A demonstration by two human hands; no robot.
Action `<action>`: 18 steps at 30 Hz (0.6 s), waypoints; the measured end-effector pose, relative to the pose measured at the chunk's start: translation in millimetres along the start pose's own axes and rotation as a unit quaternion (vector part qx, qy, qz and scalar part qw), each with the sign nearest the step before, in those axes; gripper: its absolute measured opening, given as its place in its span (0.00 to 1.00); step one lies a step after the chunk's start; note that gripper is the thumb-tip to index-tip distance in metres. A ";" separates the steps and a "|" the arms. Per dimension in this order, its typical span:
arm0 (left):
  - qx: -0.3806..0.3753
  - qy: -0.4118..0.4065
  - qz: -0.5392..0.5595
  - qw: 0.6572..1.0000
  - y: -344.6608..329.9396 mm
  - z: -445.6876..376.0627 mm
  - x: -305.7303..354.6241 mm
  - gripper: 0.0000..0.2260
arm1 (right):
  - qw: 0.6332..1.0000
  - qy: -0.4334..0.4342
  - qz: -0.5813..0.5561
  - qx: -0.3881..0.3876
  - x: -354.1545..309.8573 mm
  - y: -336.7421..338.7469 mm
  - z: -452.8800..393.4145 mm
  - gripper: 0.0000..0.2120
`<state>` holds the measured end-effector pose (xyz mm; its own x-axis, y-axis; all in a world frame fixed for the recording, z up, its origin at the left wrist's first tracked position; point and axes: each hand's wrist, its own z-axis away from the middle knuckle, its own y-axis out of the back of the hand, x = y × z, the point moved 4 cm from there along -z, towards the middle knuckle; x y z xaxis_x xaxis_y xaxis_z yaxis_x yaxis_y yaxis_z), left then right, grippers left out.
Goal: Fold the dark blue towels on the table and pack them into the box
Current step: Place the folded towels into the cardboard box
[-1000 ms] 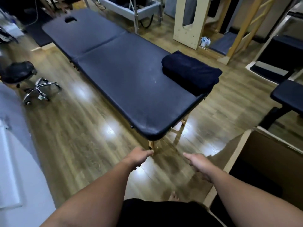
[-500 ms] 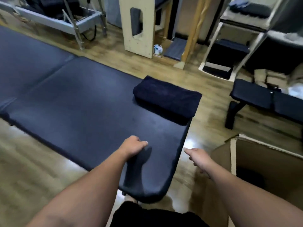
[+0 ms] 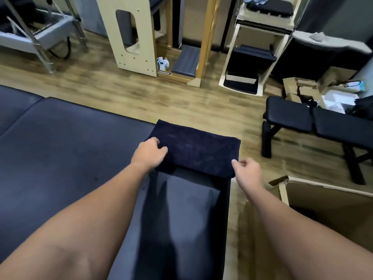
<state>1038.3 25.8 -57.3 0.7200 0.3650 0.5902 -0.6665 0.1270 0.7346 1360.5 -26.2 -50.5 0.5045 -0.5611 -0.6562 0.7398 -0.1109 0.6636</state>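
A folded dark blue towel [image 3: 197,150] lies near the end of the dark padded table [image 3: 70,158], by its right edge. My left hand [image 3: 149,154] lies on the towel's near left corner with its fingers curled over the cloth. My right hand [image 3: 247,168] is at the towel's near right corner, fingers loosely curled, thumb and forefinger close to the edge; a grip is not plain. An open cardboard box [image 3: 323,209] stands on the floor to the right of the table, its inside dark.
A black padded bench [image 3: 314,120] stands to the right beyond the box. Wooden frames [image 3: 137,35], a white shelf unit [image 3: 250,63] and loose cardboard [image 3: 302,87] line the far side. Wood floor [image 3: 141,93] lies between them and the table.
I have come closer to the table and both hands have reached forward. The left hand went from the table's end onto the towel; the right hand moved up to the towel's right corner.
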 end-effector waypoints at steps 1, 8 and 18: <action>0.003 -0.011 -0.028 1.000 -0.3 -13.4 7.6 0.20 | 1.000 0.004 0.005 0.018 -6.7 -1.9 -11.8 0.20; -0.090 0.026 -0.169 0.981 -23.7 -75.3 22.0 0.34 | 0.998 0.000 0.007 -0.068 -26.8 -50.8 -78.5 0.32; -0.119 0.028 -0.128 0.984 -46.1 -96.6 0.6 0.44 | 0.989 -0.011 0.091 -0.117 -10.4 -64.0 -101.6 0.38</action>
<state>1050.8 109.3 -123.1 0.8630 0.3431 0.3708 -0.4955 0.4316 0.7538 1353.2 70.1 -122.7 0.6304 -0.5728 -0.5239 0.7222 0.1854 0.6664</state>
